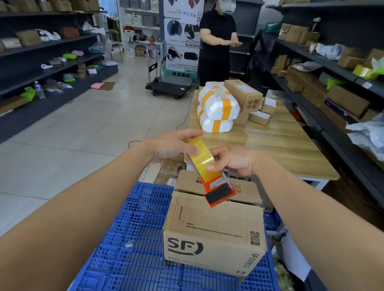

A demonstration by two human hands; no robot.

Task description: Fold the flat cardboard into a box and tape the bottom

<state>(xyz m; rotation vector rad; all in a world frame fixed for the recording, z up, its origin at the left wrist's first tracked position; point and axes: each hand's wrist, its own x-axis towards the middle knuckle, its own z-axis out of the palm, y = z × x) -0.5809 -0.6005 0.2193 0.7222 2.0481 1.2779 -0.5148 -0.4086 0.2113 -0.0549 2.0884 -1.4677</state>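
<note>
**Layout**

- Lower left of centre: blue pallet, bearing the work.
- Centre, left of the tool: left hand, fingers curled round the yellow tape roll, thumb across its near face.
- Centre: tape dispenser, held in the air and tilted, orange head and black pad pointing down toward the box, not touching it.
- Lower centre: box, already squared up, standing on the pallet with closed flaps upward. No tape visible on that face.
- Just behind the box: cardboard panel. Flap or separate sheet, cannot tell.
- Centre, right of the tool: right hand, fingertips pinching the tape dispenser just below the roll, apparently seeking the free end.
- Right of centre, mid-frame: wooden counter, loaded with parcels, well apart from the work.

**Step in hand (as judged):** readying tape for the bottom seam.

**Procedure**

1. Free the tape end and draw a short tail past the pad before lowering.
2. Steady the roll with the left hand to prevent slack.
3. Start the strip on the near side wall, not on the seam itself.
4. Butt the flaps together, with no gap and no overlap.
5. Press the pad flat and pull along the flap seam in one centred pass.
6. Carry over the far edge, cut, and rub both ends down.

**Caution:** keep fingertips clear of the cutter at the head.
</note>
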